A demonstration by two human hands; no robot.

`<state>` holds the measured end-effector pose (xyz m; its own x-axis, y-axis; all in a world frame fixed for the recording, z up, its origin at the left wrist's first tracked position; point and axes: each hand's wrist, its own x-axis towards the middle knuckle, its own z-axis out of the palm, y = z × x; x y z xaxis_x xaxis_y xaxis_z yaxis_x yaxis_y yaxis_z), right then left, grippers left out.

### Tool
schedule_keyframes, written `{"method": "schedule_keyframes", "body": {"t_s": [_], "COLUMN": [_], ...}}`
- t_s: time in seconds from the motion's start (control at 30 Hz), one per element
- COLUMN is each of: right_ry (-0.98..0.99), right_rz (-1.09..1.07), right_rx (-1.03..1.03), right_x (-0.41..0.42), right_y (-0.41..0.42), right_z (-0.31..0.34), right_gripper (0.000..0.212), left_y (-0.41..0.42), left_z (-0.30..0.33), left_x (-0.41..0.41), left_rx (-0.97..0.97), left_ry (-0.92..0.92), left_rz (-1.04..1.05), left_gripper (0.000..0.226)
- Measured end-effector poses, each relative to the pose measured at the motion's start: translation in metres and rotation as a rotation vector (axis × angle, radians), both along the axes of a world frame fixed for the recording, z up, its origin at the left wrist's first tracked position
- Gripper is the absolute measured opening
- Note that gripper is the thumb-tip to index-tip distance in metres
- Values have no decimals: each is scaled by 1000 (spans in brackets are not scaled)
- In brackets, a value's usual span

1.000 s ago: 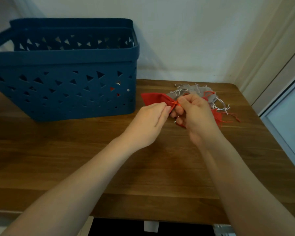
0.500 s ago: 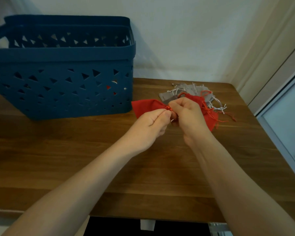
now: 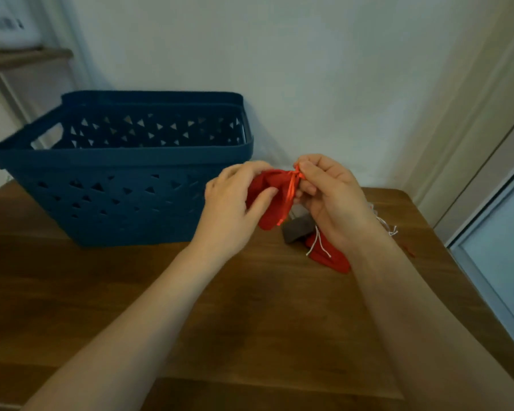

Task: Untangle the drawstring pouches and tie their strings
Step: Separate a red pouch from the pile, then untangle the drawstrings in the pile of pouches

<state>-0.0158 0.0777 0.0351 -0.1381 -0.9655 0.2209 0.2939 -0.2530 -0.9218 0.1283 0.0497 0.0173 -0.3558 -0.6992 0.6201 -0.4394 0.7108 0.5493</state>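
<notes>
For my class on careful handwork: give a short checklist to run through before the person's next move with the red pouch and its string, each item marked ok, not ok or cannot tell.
1. Left hand holds the red pouch by its body: ok.
2. Right hand pinches the orange drawstring at the pouch's gathered neck: ok.
3. Held pouch is lifted free of the pile of pouches on the table: ok.
4. Knot finished and tight: cannot tell.
5. Loose string end hangs free, unsnagged: ok.
6. Blue basket stands beside the hands: ok.
</notes>
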Motion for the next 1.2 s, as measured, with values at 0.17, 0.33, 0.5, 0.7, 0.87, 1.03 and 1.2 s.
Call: {"method": "schedule_keyframes", "body": {"t_s": [0.17, 0.33, 0.5, 0.7, 0.87, 1.03, 1.2], "right_ry": [-71, 108, 199, 226, 239, 531, 965], "right_rz": [-3, -45, -122, -261, -396, -529, -397], "right_rx": [-90, -59, 50, 196, 289, 379, 395], "right_x": [12, 15, 12, -13, -51, -83, -80], "right_y": [-18, -36, -54, -56, -38, -19, -17], "right_z": [26, 33, 23, 0, -12, -38, -74], "right_gripper": [21, 22, 26, 24, 23, 19, 15], "left_y": [-19, -61, -89, -77, -48, -38, -40], "left_z": [32, 66, 69, 61, 44, 5, -36], "left_x": [17, 33, 33, 22, -19, -57, -74], "left_rx": [-77, -69, 206, -57, -363, -144, 173], "left_ry": [261, 157, -182, -116, -38, -151, -212], "left_rz": [45, 271, 467, 448, 78, -177, -76], "left_gripper": [26, 10, 21, 34, 26, 25, 20]}}
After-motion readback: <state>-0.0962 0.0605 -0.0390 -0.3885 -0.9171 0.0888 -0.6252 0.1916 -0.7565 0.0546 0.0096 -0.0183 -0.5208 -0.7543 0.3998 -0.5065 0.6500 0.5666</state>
